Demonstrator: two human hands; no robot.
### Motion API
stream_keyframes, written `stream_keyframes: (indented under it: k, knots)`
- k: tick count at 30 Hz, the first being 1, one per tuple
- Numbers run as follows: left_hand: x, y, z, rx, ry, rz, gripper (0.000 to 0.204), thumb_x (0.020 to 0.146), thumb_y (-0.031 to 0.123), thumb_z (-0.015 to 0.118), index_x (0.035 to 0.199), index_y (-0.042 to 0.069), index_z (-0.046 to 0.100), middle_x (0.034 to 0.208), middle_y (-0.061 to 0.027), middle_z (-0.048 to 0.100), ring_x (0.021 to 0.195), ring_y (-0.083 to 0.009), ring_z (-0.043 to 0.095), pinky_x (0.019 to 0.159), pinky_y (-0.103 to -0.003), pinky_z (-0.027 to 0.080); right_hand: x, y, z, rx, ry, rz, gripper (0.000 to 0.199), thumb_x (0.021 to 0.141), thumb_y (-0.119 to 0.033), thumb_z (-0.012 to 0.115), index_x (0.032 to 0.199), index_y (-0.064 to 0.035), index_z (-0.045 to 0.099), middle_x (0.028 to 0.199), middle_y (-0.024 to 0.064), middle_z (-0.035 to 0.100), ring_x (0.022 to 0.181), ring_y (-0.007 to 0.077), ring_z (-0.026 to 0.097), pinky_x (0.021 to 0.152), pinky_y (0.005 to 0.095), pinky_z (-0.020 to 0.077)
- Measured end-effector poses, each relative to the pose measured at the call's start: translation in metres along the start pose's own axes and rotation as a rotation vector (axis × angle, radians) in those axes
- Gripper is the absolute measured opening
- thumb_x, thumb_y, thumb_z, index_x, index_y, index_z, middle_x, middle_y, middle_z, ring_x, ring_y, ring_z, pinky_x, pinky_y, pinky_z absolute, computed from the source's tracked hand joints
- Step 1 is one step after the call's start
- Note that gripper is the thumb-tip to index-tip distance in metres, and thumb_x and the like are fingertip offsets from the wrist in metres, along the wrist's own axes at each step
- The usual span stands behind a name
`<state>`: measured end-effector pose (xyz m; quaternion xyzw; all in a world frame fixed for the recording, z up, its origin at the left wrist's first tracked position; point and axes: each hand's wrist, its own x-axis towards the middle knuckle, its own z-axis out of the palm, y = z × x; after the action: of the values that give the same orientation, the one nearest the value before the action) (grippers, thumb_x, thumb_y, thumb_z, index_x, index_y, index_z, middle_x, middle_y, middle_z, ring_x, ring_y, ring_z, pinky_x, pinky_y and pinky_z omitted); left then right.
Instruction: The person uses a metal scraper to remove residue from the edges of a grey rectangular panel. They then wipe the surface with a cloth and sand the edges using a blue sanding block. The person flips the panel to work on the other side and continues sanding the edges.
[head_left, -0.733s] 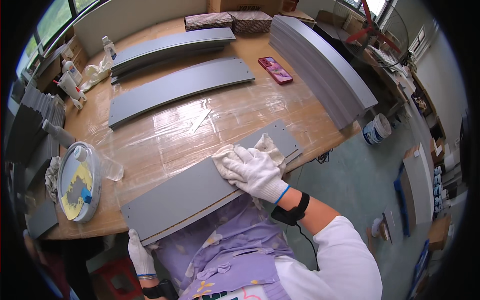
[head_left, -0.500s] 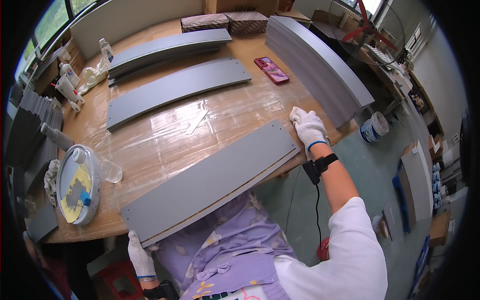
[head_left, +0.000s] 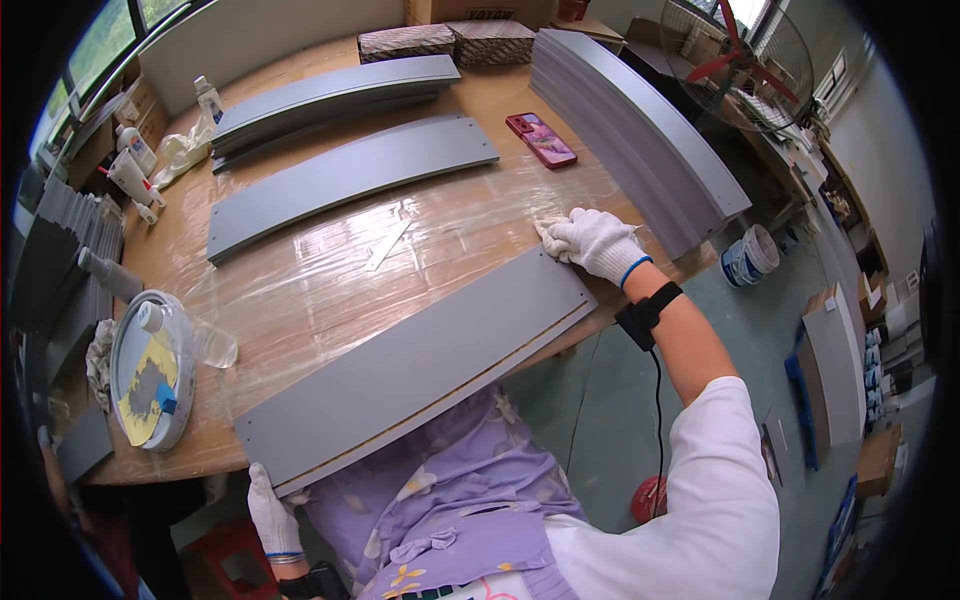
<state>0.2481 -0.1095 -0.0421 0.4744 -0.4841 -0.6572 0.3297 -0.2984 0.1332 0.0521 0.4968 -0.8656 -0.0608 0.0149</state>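
Bench [head_left: 330, 290] of pale wood wrapped in clear plastic film fills the middle of the frame, curving with the lens. Along its upper right edge lies a tall stack of long grey curved panels [head_left: 640, 140], and a lower stack of the same grey panels [head_left: 330, 95] sits at upper centre, with one single grey curved panel [head_left: 350, 180] just below it. The long flat grey panel [head_left: 420, 365] being worked on lies slantwise along the near edge of the bench, from lower left to centre right.

A round metal tin [head_left: 150, 370] with yellow and grey smears stands at the left edge of the bench. A red phone [head_left: 540, 140] lies near the big stack.

The right hand [head_left: 595, 242], in a white knitted glove, rests fingers curled at the far right corner of the flat panel, pressing a small pale cloth [head_left: 548, 228] against the bench just beside that corner. The left hand [head_left: 270, 510], also gloved, is closed around the lower left corner of the panel from underneath.

Judging by this, wiping goes best with the left grip kept firm so the panel cannot slide on the slick film, and the cloth drawn in long even strokes along the length, edges included.
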Motion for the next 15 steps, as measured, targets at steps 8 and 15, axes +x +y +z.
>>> stream_keyframes:
  k: [8,15]
  knots:
    - [0.006,0.001,-0.010,0.025,-0.058,-0.058,0.046,0.100,0.050,0.052,0.109,0.006,0.056,0.085,-0.0074,0.063,0.063,-0.0181,0.061,0.048,-0.030,0.048,-0.002,0.000,-0.010,-0.011,-0.055,-0.036,0.017,0.089,-0.028,0.062,0.099,-0.0157,0.066,0.094,0.0140,0.061,0.090,0.0339,0.064,0.079,0.0441,0.0522]
    - [0.006,0.000,-0.007,0.024,-0.044,-0.062,0.047,0.100,0.051,0.053,0.109,0.005,0.057,0.085,-0.0077,0.062,0.063,-0.0193,0.061,0.048,-0.032,0.048,0.011,0.004,0.002,-0.029,-0.119,-0.037,0.017,0.090,-0.030,0.060,0.094,-0.0150,0.066,0.094,0.0146,0.064,0.089,0.0335,0.066,0.075,0.0446,0.0529]
